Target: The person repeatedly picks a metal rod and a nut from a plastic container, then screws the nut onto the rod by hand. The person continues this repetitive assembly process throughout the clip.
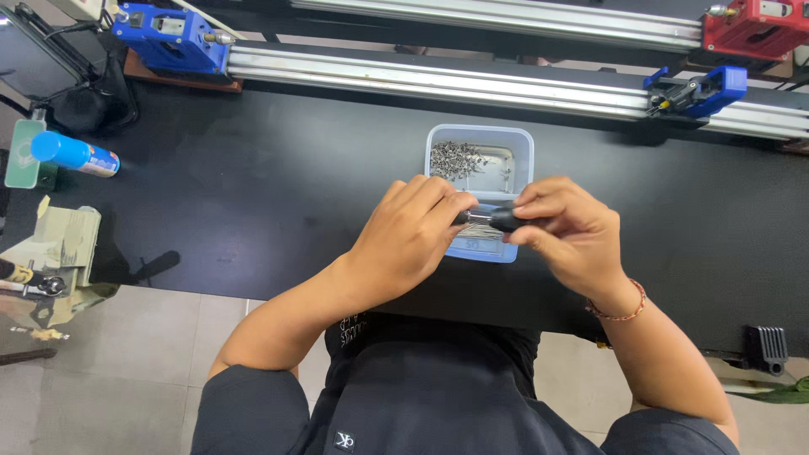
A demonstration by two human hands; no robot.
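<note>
My right hand [569,232] grips a small black-handled tool [506,220] with a short metal shaft pointing left. My left hand [410,232] pinches at the tip of that shaft; whatever sits between its fingertips is too small to make out. Both hands hover over the near end of a clear rectangular plastic tub [518,147] on the black table [253,185]. A heap of several small metal screws [455,160] lies in the tub's far left corner.
Aluminium rails [438,80] run across the back, with a blue block [173,38] at left, a blue clamp [699,93] at right and a red block [754,25] far right. A blue spray can [72,154] lies at the left edge.
</note>
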